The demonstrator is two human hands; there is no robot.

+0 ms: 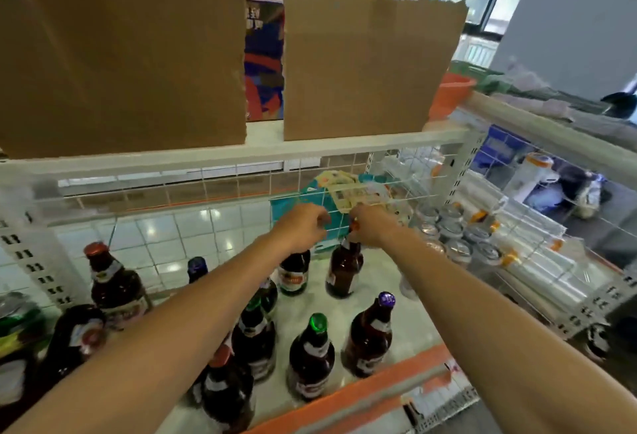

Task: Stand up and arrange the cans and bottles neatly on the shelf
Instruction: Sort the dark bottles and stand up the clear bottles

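Both my arms reach to the back of the white shelf (406, 316). My left hand (303, 227) curls over the top of a dark bottle (294, 273) with a red label. My right hand (370, 227) grips the neck of a brown bottle (344, 270), which stands upright just right of the first. Several more dark bottles stand nearer me: one with a green cap (312, 358), one with a purple cap (370, 337), one with a red cap (115, 282) at the left. Several cans (458, 244) stand upright at the back right.
A wire mesh panel (206, 192) backs the shelf, with a teal packet (310, 199) behind it. Two brown cardboard sheets (362, 65) stand on the upper shelf. Clear plastic rolls (527, 247) lie to the right. An orange strip (362, 389) edges the shelf front.
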